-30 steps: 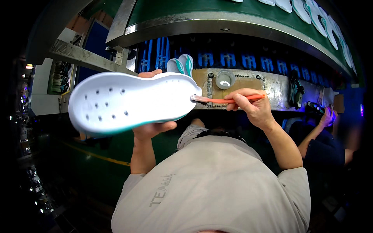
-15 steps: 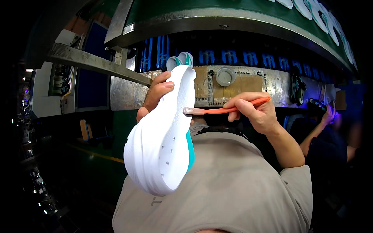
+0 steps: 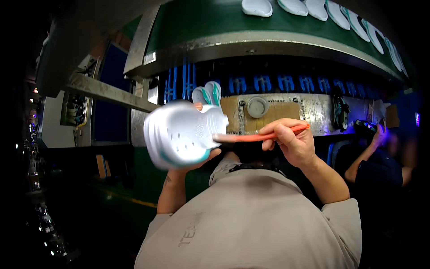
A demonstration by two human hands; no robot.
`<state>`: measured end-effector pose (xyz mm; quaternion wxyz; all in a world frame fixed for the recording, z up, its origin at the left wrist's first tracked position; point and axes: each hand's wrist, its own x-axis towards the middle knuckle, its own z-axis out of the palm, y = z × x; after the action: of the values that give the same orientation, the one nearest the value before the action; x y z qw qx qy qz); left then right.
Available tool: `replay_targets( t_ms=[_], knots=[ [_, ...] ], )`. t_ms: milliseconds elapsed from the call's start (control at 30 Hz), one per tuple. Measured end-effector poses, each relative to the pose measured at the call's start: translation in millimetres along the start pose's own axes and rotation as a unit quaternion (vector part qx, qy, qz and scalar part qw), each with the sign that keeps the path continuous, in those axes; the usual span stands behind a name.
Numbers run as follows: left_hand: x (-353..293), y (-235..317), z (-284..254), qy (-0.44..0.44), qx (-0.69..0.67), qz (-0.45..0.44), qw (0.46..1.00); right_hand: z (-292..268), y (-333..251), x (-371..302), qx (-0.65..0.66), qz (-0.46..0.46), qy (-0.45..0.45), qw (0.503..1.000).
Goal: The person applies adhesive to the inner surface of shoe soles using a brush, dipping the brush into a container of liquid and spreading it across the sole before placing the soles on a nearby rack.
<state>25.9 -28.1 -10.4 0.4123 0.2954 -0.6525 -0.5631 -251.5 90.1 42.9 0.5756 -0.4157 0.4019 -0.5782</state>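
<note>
A white shoe sole with teal on its side is tilted and blurred by motion. My left hand grips it from below and behind, with most of the fingers hidden by the sole. In my right hand is a brush with an orange handle, pinched between thumb and fingers. The brush's bristle end reaches the sole's right inner edge; whether it touches is blurred. Behind the sole, two more white-and-teal soles stand on the bench. A round tub sits on brown cardboard beyond my right hand.
A metal-edged green conveyor crosses the back, carrying several white soles. Below it runs a row of blue racks. On the metal bench at right lies a dark shoe. Another person's hand is farther right.
The sole has swung upward and turned, so it looks foreshortened, and my left forearm has come into view. The brush stays in my right hand by the sole. The view has shifted, showing more conveyor.
</note>
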Motion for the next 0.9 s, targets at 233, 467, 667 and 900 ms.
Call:
replay_targets(
  t_ms=[233, 467, 667, 900],
  knots=[
    [63, -1, -10, -0.076, -0.21, -0.079, 0.972, -68, 39, -30, 0.033, -0.043, 0.263, 0.963],
    [292, 27, -87, 0.048, -0.204, 0.054, 0.976, -82, 66, -30, -0.01, 0.006, 0.308, 0.951],
    [203, -2, -57, 0.298, 0.238, 0.139, 0.914, -103, 99, -33, -0.087, 0.061, 0.317, 0.943],
    [41, -239, -61, 0.096, 0.507, -0.265, 0.814, -128, 124, -5, -0.253, 0.097, 0.232, 0.934]
  ],
)
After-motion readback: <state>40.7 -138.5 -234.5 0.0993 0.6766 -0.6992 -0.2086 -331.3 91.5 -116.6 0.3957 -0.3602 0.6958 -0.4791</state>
